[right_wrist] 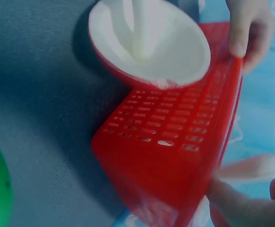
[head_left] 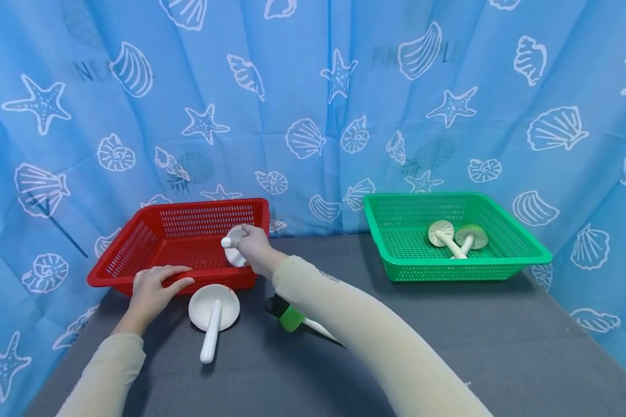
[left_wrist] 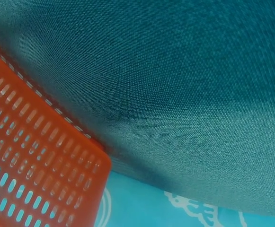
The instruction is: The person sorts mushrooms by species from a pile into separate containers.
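My left hand (head_left: 153,289) grips the front rim of the red basket (head_left: 250,278), thumb outside and fingers over the edge. In the right wrist view, that hand (right_wrist: 252,33) pinches the rim. Over the basket's right end, my right hand (head_left: 261,249) holds a toy mushroom (head_left: 235,256), its pale stem pointing left. A second toy mushroom (head_left: 207,304), with a red-edged cap and white underside, leans at the basket's front, stem toward me. Partly behind my right forearm lies a green-capped mushroom (head_left: 292,318) with a white stem. The left wrist view shows only the basket's side (left_wrist: 57,156) and cloth.
At the right stands a green basket (head_left: 448,270) with two toy mushrooms (head_left: 457,240) inside. Beside the green cap lies a small black object (head_left: 276,305). A blue shell-print curtain (head_left: 302,87) hangs right behind the grey-covered table (head_left: 501,336).
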`<state>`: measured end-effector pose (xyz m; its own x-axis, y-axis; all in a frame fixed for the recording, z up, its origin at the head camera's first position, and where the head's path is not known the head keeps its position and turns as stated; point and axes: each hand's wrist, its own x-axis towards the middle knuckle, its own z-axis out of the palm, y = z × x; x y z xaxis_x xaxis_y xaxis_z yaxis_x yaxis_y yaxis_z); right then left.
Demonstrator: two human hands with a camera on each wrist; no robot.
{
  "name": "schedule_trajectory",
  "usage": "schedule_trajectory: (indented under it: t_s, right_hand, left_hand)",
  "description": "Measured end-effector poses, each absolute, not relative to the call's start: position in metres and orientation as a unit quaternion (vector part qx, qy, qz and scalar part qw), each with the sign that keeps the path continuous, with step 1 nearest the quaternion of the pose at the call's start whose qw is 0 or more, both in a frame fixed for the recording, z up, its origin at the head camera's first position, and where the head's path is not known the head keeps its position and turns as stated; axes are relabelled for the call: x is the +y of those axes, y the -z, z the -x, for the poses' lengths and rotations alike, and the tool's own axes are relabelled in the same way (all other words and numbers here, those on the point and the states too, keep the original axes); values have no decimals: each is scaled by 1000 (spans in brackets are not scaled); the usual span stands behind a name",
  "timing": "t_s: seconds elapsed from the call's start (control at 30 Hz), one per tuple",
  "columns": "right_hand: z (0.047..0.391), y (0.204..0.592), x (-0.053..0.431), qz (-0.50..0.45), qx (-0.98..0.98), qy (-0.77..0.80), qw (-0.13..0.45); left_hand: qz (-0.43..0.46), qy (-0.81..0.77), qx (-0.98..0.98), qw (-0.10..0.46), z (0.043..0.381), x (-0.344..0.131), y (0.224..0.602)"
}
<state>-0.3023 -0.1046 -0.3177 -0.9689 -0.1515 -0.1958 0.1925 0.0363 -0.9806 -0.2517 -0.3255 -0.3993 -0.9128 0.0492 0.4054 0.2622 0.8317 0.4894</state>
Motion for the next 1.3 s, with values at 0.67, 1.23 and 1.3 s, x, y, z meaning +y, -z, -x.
schedule_trajectory:
  t_s: [0.67,1.23,1.3]
  right_hand:
    - [224,348,-78,3,675,701,230]
    - [206,385,-84,-22,653,689,314]
    - [206,389,-88,-28,640,693,331]
  left_hand:
    - [88,268,-940,190,251,-327,398]
    - [78,268,-944,177,255,-326,397]
    - [76,269,-944,174,254,-326,396]
